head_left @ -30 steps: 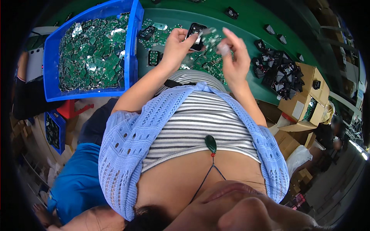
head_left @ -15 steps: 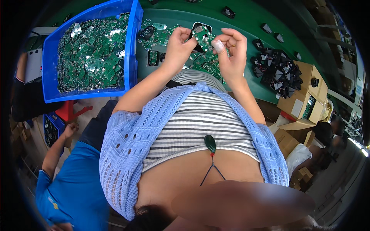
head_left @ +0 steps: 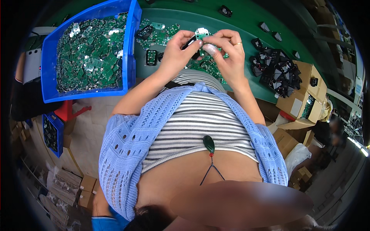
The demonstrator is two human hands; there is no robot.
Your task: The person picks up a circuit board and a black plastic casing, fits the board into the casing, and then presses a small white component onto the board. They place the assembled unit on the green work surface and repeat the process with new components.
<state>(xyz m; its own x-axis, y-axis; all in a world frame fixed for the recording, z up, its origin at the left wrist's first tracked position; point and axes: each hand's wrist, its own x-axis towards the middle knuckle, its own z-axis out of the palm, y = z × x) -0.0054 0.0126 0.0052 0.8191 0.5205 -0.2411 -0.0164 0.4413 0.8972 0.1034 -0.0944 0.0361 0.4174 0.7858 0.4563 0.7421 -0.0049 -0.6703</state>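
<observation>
My left hand (head_left: 178,51) is closed on a black plastic casing (head_left: 188,42), mostly hidden by the fingers. Right against the casing, a green circuit board (head_left: 201,33) with a pale metallic patch stands up between my hands. The fingertips of my right hand (head_left: 228,49) pinch the board's lower edge; its thumb has a whitish wrapping, and a ring circles one finger. Loose green boards (head_left: 206,65) lie on the table below my hands. Left of them rests a small black casing with a board inside (head_left: 152,57).
A big blue bin (head_left: 131,73) full of circuit boards stands at the left. On the right, black casings (head_left: 279,71) are heaped beside a cardboard box (head_left: 295,98). Several black pieces lie along the green table's (head_left: 181,17) far side. Someone's blue sleeve (head_left: 110,222) shows at lower left.
The circuit board now stands more upright, closer to the left fingers. My right hand has shifted left toward it. The person in blue has moved down, mostly out of view.
</observation>
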